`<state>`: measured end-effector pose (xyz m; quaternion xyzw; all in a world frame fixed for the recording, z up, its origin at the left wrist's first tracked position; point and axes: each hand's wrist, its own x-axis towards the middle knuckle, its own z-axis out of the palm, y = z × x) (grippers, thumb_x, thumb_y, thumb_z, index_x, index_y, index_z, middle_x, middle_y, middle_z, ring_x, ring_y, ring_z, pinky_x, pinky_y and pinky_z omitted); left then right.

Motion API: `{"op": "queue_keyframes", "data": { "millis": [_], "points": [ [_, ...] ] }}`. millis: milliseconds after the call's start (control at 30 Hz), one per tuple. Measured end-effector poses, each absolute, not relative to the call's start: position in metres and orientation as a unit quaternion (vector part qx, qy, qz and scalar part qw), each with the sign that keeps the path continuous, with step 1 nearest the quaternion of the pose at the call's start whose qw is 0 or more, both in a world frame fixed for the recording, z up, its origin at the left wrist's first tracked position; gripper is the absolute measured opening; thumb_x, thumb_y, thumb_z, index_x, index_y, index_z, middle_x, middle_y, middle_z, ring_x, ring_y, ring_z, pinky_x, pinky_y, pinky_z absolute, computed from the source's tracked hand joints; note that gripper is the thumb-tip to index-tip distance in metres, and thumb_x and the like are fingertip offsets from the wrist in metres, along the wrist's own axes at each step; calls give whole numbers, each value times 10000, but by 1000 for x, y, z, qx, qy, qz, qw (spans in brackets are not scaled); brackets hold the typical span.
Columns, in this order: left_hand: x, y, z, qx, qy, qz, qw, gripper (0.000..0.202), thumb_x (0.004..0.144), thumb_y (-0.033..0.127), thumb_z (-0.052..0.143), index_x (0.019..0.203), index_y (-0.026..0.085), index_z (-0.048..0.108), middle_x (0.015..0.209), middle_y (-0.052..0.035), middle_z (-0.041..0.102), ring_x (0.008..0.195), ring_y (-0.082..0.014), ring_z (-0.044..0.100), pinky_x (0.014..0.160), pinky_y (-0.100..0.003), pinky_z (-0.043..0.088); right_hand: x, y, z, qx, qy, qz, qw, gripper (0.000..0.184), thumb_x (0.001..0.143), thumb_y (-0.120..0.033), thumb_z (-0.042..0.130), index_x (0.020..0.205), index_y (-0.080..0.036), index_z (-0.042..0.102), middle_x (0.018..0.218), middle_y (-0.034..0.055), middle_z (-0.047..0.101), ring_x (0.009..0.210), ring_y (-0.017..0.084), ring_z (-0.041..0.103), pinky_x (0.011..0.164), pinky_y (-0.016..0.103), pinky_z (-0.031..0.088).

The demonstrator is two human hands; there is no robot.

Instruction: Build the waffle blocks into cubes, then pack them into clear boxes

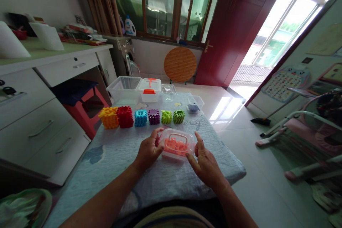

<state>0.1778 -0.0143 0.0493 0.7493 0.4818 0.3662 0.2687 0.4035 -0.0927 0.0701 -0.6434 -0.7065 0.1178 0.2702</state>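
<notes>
A small clear plastic box (176, 155) with a lid and a carrying handle sits on the cloth-covered table, and orange-pink pieces (175, 146) show through it. My left hand (149, 149) is closed on its left side, thumb on the near corner. At the right side my right hand (204, 162) grips the box, thumb on the near corner and index finger raised. Behind it stands a row of interlocking blocks shaped as cubes: yellow (110, 117), red (125, 117), blue (140, 118), purple (154, 117), lime (166, 117) and green (179, 116).
Along the table's far side are an open clear bin (123, 92), a lidded box with an orange handle (150, 91), a clear lid (169, 90) and a small open box (196, 103) holding dark blue pieces. A red stool (88, 105) stands left; a pink chair (301, 128) stands right.
</notes>
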Motion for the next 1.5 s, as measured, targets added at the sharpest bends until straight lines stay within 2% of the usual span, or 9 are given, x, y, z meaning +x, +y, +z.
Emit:
{"op": "queue_keyframes", "data": {
  "millis": [233, 400, 467, 633, 733, 867, 1033, 1267, 1500],
  "points": [
    [175, -15, 48, 785, 476, 343, 201, 527, 847, 350, 401, 1348, 184, 403, 692, 48, 464, 615, -155, 501, 633, -271, 388, 404, -93, 82, -605, -750, 99, 249, 711, 930, -364, 451, 1538, -199, 121, 1033, 86, 662, 909, 211, 642, 830, 343, 516],
    [176, -16, 50, 789, 478, 334, 193, 516, 873, 340, 398, 1372, 208, 397, 688, 39, 475, 625, -157, 503, 649, -270, 383, 402, -92, 87, -590, -764, 111, 238, 716, 924, -340, 448, 1543, -262, 96, 1218, 92, 623, 1083, 237, 605, 936, 387, 480],
    [177, -16, 51, 781, 477, 345, 209, 529, 870, 349, 412, 1378, 204, 397, 686, 40, 476, 621, -157, 500, 645, -269, 379, 403, -91, 89, -594, -759, 120, 239, 719, 921, -334, 451, 1544, -252, 101, 1174, 90, 639, 1069, 236, 608, 935, 390, 477],
    [179, -15, 48, 704, 489, 403, 321, 523, 891, 422, 421, 1355, 178, 426, 623, 65, 417, 546, -138, 445, 577, -249, 342, 415, -84, 101, -635, -721, 190, 202, 812, 878, -439, 527, 1535, -161, 140, 930, 62, 660, 796, 202, 631, 803, 380, 521],
    [177, -12, 43, 665, 476, 427, 386, 510, 912, 468, 398, 1325, 173, 446, 600, 70, 393, 543, -136, 415, 558, -243, 324, 423, -73, 110, -632, -723, 164, 228, 838, 790, -506, 637, 1485, -182, 299, 1162, 116, 606, 1029, 244, 592, 937, 431, 473],
    [174, -5, 38, 634, 460, 442, 438, 530, 926, 510, 379, 1313, 152, 433, 609, 68, 401, 564, -134, 411, 574, -247, 337, 421, -53, 116, -590, -758, 157, 230, 758, 772, -500, 660, 1414, -177, 417, 1403, 151, 466, 1303, 299, 421, 1078, 473, 349],
    [173, 0, 32, 617, 468, 436, 458, 544, 909, 540, 400, 1276, 145, 471, 606, 63, 422, 565, -140, 435, 572, -254, 344, 406, -32, 109, -564, -771, 187, 227, 390, 824, -290, 601, 1198, -185, 575, 1146, 99, 620, 1052, 231, 581, 942, 385, 440],
    [172, 2, 30, 609, 472, 436, 465, 541, 876, 549, 445, 1242, 158, 517, 596, 57, 462, 566, -139, 461, 564, -251, 360, 402, -27, 87, -566, -739, 187, 315, 27, 800, -229, 578, 803, -202, 579, 816, 2, 593, 817, 159, 553, 781, 290, 428],
    [168, 3, 26, 615, 471, 428, 465, 532, 898, 550, 415, 1265, 169, 477, 620, 55, 463, 581, -142, 469, 557, -248, 354, 442, -25, 93, -608, -667, 164, 398, 160, 785, -300, 539, 656, -205, 526, 756, 0, 563, 736, 149, 537, 743, 278, 432]
  ]
}}
